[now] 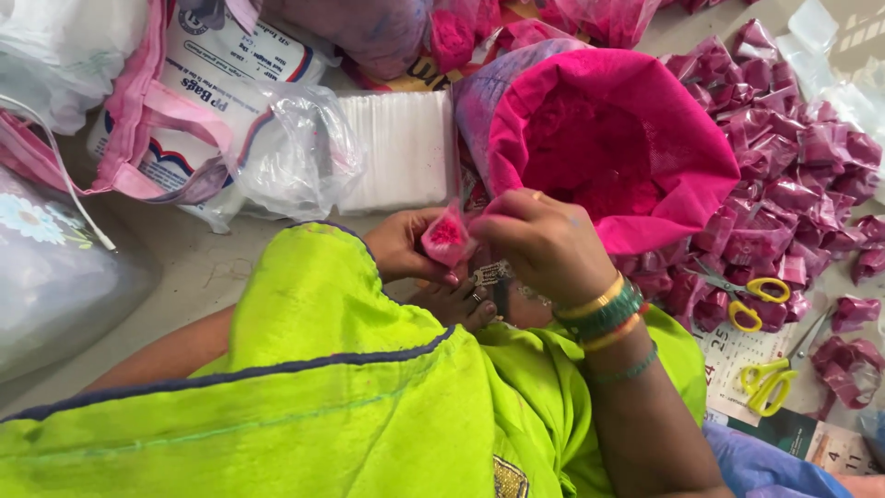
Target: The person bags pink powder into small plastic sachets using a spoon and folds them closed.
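A small clear plastic packet of pink powder (446, 236) is pinched between both my hands, just in front of a large open sack of bright pink powder (608, 148). My left hand (403, 245) holds the packet from the left side. My right hand (544, 242), with green and gold bangles on the wrist, grips the packet's right side and top. My bare foot with toe rings (461, 304) shows below the hands, above my lime-green clothing.
A heap of filled pink packets (793, 184) lies to the right. Two yellow-handled scissors (758, 295) (772, 376) rest on printed paper. A stack of empty clear packets (398, 152) sits left of the sack, beside plastic bags (230, 120).
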